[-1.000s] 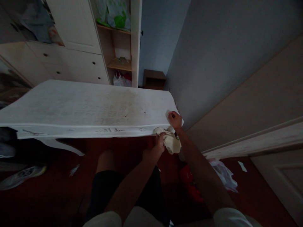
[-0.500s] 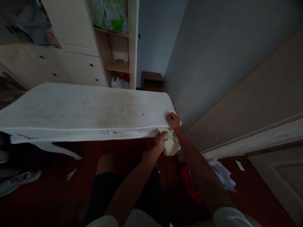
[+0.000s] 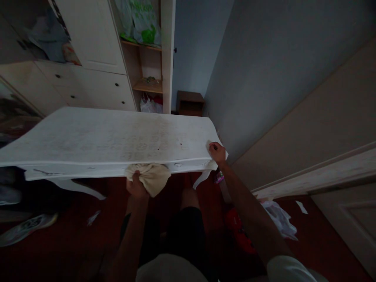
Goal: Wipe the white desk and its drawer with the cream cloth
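Since half a second ago the left hand (image 3: pixel 135 187) has slid the cloth (image 3: pixel 151 178) leftward along the table's front edge (image 3: pixel 88 171), away from the right hand (image 3: pixel 217 152) and to about the middle of the edge.

Nearest, the person's dark shorts and knee sit over a dark red floor. A shoe (image 3: pixel 26 226) lies at the near left, and a red thing (image 3: pixel 235 227) and a crumpled white bag (image 3: pixel 279 219) at the near right.

Just beyond, the left hand is closed around the bunched cream cloth and presses it up against the front edge. The right hand rests on the near right corner of the white table (image 3: pixel 96 133) with its fingers curled. The dim light hides whether they pinch anything.

As for the wiping, the right stretch of the edge, between cloth and right hand, looks passed over. The left stretch carries dark scribbles (image 3: pixel 44 172), so it seems yet to be done. The top shows a greyish smear and a few dark specks (image 3: pixel 158 148) right of centre, so it looks unwiped too.

Farther off stand a cream wardrobe (image 3: pixel 94 39) with drawers, open shelves (image 3: pixel 147 84) with green-and-white bags (image 3: pixel 141 23), and a small brown stand (image 3: pixel 189 103) at the foot of the far wall.
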A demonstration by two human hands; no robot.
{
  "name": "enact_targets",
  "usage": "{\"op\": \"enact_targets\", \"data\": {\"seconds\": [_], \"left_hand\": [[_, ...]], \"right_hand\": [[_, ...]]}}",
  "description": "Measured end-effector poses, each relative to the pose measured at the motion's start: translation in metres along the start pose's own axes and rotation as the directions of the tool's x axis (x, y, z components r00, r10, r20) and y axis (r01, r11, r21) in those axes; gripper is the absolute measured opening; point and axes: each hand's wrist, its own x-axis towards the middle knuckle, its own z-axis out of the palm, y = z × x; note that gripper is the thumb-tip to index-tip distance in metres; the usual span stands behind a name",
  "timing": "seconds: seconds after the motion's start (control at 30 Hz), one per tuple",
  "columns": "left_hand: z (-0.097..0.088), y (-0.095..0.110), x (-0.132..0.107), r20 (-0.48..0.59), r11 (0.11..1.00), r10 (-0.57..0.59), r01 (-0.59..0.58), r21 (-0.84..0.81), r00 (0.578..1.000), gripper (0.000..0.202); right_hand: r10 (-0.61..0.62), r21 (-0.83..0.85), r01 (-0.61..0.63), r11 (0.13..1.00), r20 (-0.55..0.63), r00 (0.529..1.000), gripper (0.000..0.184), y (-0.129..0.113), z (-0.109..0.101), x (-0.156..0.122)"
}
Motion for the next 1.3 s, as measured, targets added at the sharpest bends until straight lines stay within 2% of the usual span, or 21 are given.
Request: {"op": "enact_targets", "data": {"seconds": [0.07,0.13,0.23,0.33,0.4,0.47,0.57,0.67,0.73,0.8,0.9,0.97,1.07,1.13,1.23,1.3], "left_hand": [[-0.010,0.001,0.020,-0.027,0.986,0.092,-0.087,0.139,0.995,0.034],[-0.018,-0.003,0.028,0.026,0.946,0.101,-0.104,0.307,0.995,0.034],[-0.022,-0.013,0.021,0.176,0.861,0.040,-0.124,0.494,0.984,0.034],[-0.019,-0.020,0.005,0.226,0.785,0.081,-0.201,0.586,0.971,0.030],[-0.014,-0.020,-0.004,0.234,0.782,0.061,-0.192,0.592,0.970,0.029],[-0.009,-0.020,-0.012,0.289,0.810,-0.045,-0.135,0.571,0.956,0.030],[-0.001,-0.022,-0.025,0.383,0.835,-0.200,-0.047,0.548,0.902,0.031],[0.008,-0.024,-0.042,0.413,0.864,-0.303,0.064,0.500,0.859,0.033],[0.014,-0.019,-0.052,0.458,0.883,-0.339,0.110,0.456,0.822,0.032],[0.020,-0.006,-0.058,0.516,0.898,-0.340,0.109,0.426,0.786,0.028],[0.028,0.027,-0.053,0.578,0.918,-0.284,0.043,0.393,0.765,0.024],[0.035,0.055,-0.040,0.597,0.928,-0.206,-0.038,0.370,0.775,0.024],[0.053,0.093,-0.012,0.576,0.917,-0.020,-0.214,0.336,0.817,0.024],[0.070,0.112,0.007,0.558,0.891,0.116,-0.334,0.308,0.822,0.022],[0.102,0.127,0.033,0.544,0.865,0.246,-0.435,0.250,0.802,0.018],[0.124,0.125,0.047,0.547,0.854,0.293,-0.472,0.220,0.784,0.016]], "right_hand": [[0.010,-0.017,-0.011,1.000,-0.010,1.000,0.025,-0.001,0.000,-0.001],[0.019,-0.025,-0.020,0.999,-0.012,1.000,0.026,-0.003,0.000,-0.001],[0.021,-0.033,-0.021,0.999,-0.013,1.000,0.027,-0.004,0.000,-0.002],[0.022,-0.043,-0.023,0.999,-0.029,0.999,0.027,-0.004,0.000,-0.002],[0.015,-0.050,-0.017,0.999,-0.036,0.999,0.027,-0.003,0.000,-0.002],[0.008,-0.054,-0.010,0.998,-0.035,0.999,0.028,-0.002,0.001,-0.002],[0.015,-0.052,-0.018,0.998,-0.050,0.999,0.029,-0.001,0.002,-0.003],[0.040,-0.049,-0.043,0.998,-0.056,0.998,0.029,0.000,0.003,-0.003],[0.048,-0.046,-0.050,0.998,-0.041,0.998,0.029,0.001,0.003,-0.004],[0.040,-0.044,-0.041,0.998,-0.028,0.999,0.030,0.001,0.002,-0.004],[0.031,-0.033,-0.033,0.999,-0.035,0.999,0.032,0.002,0.003,-0.004],[0.041,-0.022,-0.042,0.999,-0.044,0.998,0.033,0.001,0.003,-0.005],[0.055,-0.017,-0.056,0.998,-0.034,0.998,0.033,-0.002,0.003,-0.006],[0.062,-0.016,-0.062,0.998,-0.022,0.998,0.035,-0.005,0.002,-0.006],[0.076,-0.008,-0.076,0.997,-0.005,0.997,0.040,-0.009,0.000,-0.007],[0.079,-0.021,-0.079,0.997,0.004,0.997,0.045,-0.011,0.000,-0.008]]}}
